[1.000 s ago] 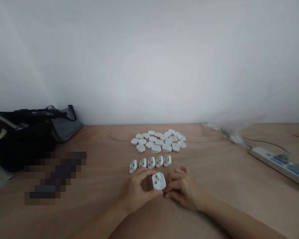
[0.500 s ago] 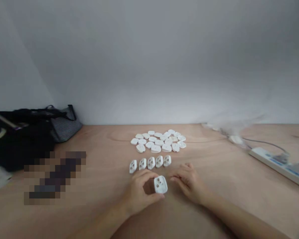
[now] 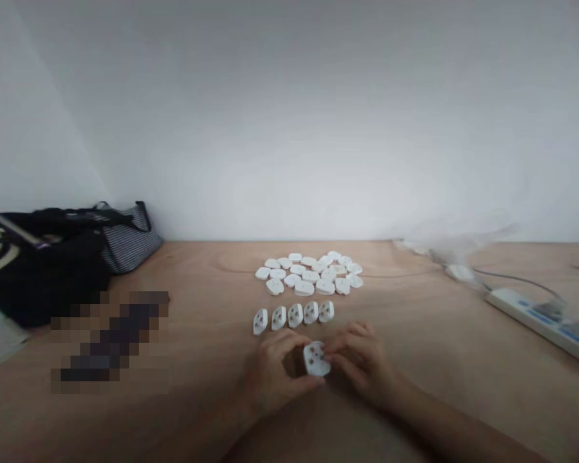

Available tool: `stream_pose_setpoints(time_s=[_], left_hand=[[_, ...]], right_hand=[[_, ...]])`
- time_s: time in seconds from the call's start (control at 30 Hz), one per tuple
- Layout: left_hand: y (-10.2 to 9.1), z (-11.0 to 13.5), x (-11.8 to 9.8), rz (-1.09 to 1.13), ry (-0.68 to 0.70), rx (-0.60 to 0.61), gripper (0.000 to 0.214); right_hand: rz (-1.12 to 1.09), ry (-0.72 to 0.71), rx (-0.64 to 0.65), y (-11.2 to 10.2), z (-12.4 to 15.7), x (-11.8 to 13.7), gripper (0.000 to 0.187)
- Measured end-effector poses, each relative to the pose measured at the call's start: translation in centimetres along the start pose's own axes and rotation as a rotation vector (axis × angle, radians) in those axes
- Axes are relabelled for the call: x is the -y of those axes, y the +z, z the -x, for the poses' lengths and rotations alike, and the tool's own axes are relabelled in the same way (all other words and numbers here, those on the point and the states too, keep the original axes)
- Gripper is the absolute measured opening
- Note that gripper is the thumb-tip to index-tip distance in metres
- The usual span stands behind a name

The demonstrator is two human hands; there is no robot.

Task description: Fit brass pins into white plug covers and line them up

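Between the thumb and fingers of my left hand (image 3: 282, 366) is a white plug housing (image 3: 317, 368), its open face tilted towards me with several small metal parts showing inside. My right hand (image 3: 359, 357) is closed, thumb and forefinger pinched at the housing's upper right edge; whatever lies between those fingertips is too small to make out. Just beyond my hands, several similar plug housings (image 3: 295, 315) stand in a row, metal parts visible in them. Farther back lies a loose cluster of white plug pieces (image 3: 310, 276) on the wooden table (image 3: 197, 360).
A white power strip (image 3: 535, 312) with a cable lies at the right, near a clear plastic bag (image 3: 463, 235). Black bags (image 3: 58, 270) sit at the left, with a blurred-out dark object (image 3: 113, 337) before them. A pale wall (image 3: 289, 128) rises behind the table.
My right hand has moved left, so its fingertips now meet the plug housing in my left hand. The housing has turned slightly. The row and the cluster look unchanged.
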State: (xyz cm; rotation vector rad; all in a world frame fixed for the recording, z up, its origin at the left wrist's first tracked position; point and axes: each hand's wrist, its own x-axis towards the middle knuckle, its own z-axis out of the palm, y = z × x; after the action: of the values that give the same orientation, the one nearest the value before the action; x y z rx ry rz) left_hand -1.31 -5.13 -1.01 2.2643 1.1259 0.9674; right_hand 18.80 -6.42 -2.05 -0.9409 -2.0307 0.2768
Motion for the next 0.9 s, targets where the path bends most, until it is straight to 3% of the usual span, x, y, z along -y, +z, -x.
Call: stream_pose_setpoints(time_s=[0.33, 0.47, 0.57, 0.7, 0.9], left_hand=[[0.0, 0.1, -0.1, 0.017, 0.045, -0.016, 0.035], [-0.1, 0.0, 0.1, 0.02, 0.042, -0.01, 0.038], [-0.1, 0.1, 0.3, 0.035, 0.026, 0.004, 0.042], [0.1, 0.2, 0.4, 0.071, 0.029, 0.002, 0.046], [0.1, 0.2, 0.5, 0.06, -0.027, -0.006, 0.056]], right_hand=[[0.113, -0.1, 0.089, -0.2, 0.0, 0.0, 0.014], [0.085, -0.004, 0.042, -0.6, 0.2, -0.3, 0.052], [0.008, 0.085, 0.096, -0.6, 0.2, -0.9, 0.075], [-0.124, 0.173, 0.245, -0.2, 0.1, -1.1, 0.06], [-0.189, 0.274, 0.172, -0.4, 0.2, -1.4, 0.043]])
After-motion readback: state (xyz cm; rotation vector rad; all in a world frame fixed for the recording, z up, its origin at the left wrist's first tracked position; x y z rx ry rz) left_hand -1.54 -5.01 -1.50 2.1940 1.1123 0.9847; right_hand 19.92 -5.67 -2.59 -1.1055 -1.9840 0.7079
